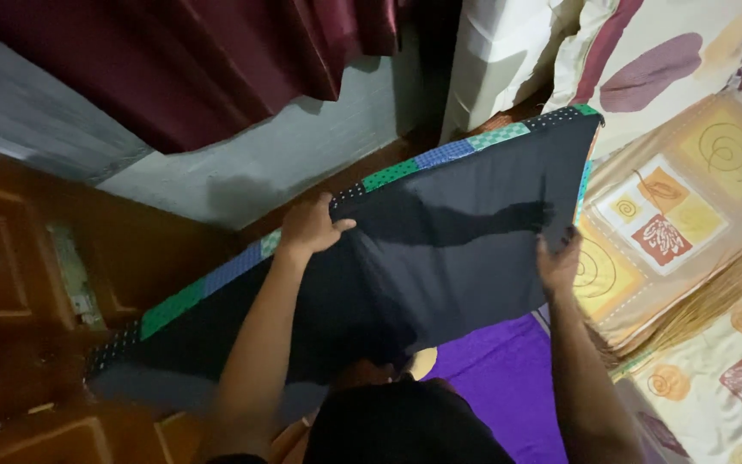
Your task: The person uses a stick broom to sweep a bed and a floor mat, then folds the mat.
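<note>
A large dark blue-black cloth point(457, 232) with a patchwork border of green, blue and dotted squares point(440, 156) is spread in front of me. My left hand point(311, 228) grips its upper edge near the border. My right hand point(558, 262) pinches the cloth's right side, close to the bed. The cloth hangs stretched between both hands, and its lower left part trails down toward the floor.
A bed with a yellow and cream patterned sheet point(689, 206) lies at the right. A purple cloth point(500, 378) sits below the dark one. A maroon curtain point(199, 60) hangs at the top. Dark wooden furniture point(19, 283) stands at the left.
</note>
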